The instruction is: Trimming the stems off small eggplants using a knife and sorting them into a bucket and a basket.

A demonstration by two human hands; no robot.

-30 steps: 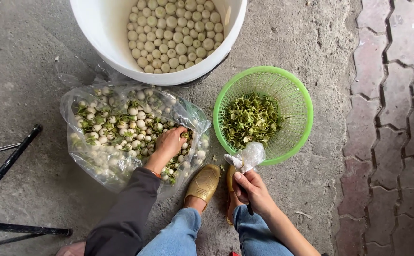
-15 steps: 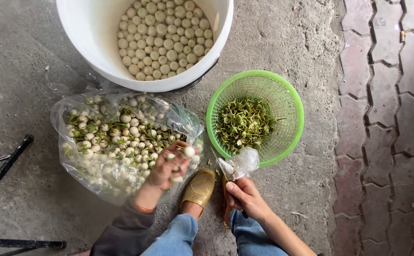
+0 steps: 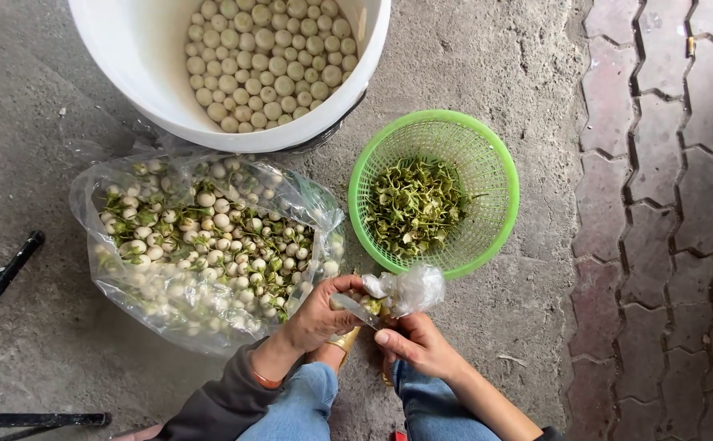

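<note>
Left hand point(image 3: 317, 314): withdrawn from the clear plastic bag point(image 3: 201, 245) since a second ago, now pinching one small white bulb point(image 3: 370, 286) against a knife point(image 3: 356, 310) gripped by the right hand point(image 3: 418, 347). Green basket point(image 3: 503, 175) of trimmings beside; white bucket point(image 3: 128, 90) of peeled bulbs above the bag.

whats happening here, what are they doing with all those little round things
A person squats on the concrete, working over small round eggplants. The left hand and the right hand meet over one, the right also gripping a crumpled bit of clear plastic. A clear plastic bag of stemmed eggplants lies to the left, a green basket holds cut green caps, and a white bucket holds the trimmed ones.
</note>
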